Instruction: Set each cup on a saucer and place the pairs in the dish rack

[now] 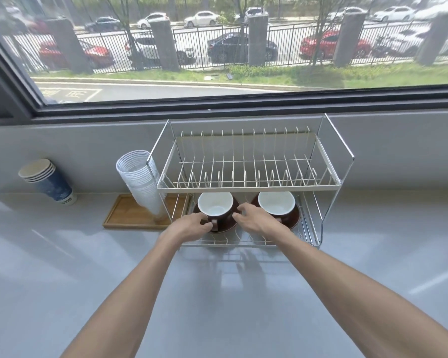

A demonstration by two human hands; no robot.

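A pale grey counter [62,254] fills the lower half of the frame under a wide window, and at centre frame stands a two-tier wire dish rack [248,187], its upper tier bare. On its lower tier two dark brown cups with white insides sit upright, each on a dark saucer: the left cup [216,206] on the left saucer [228,226], and the right cup [276,204] on the right saucer [294,218]. The left hand [189,226] curls loosely at the left cup's handle side, fingertips touching or nearly so, while the right hand [256,219] spreads open between the pairs, gripping nothing.
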